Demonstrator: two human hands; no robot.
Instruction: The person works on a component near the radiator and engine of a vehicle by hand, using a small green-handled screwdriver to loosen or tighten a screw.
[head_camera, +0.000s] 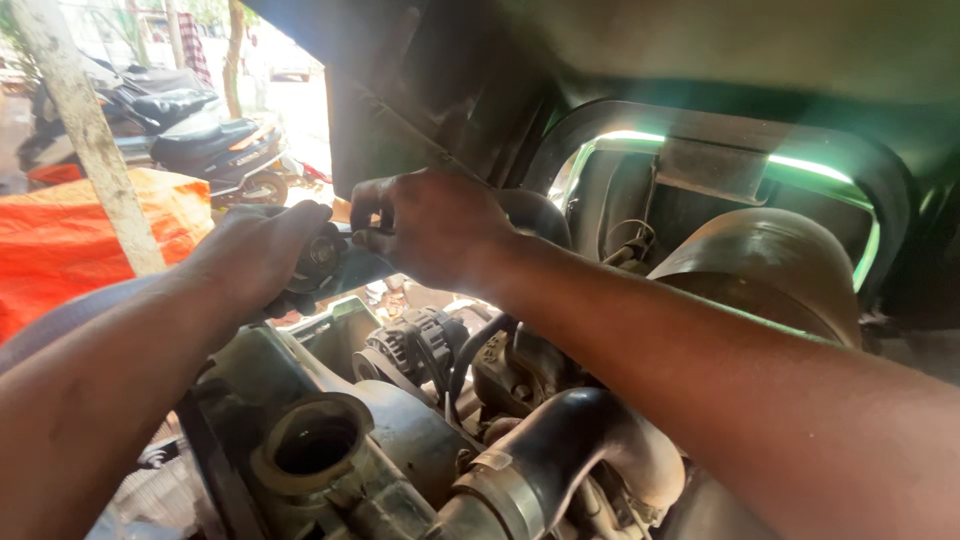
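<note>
Both hands reach forward over an open engine bay. My left hand (262, 250) is closed around a dark, greasy metal part (325, 262) at the upper left of the engine. My right hand (432, 225) meets it from the right, its fingers pinched on the same part's top end. What the fingers grip is mostly hidden by the two hands. Below them sit a finned alternator (405, 345) and a round open filler neck (312, 445).
A thick black rubber hose with a metal clamp (560, 455) lies at the lower middle. A raised dark panel (440, 80) hangs overhead. A rounded tank (765, 265) sits at the right. Outside on the left stand a pale post (85, 130), orange sheeting (70, 240) and parked scooters (200, 135).
</note>
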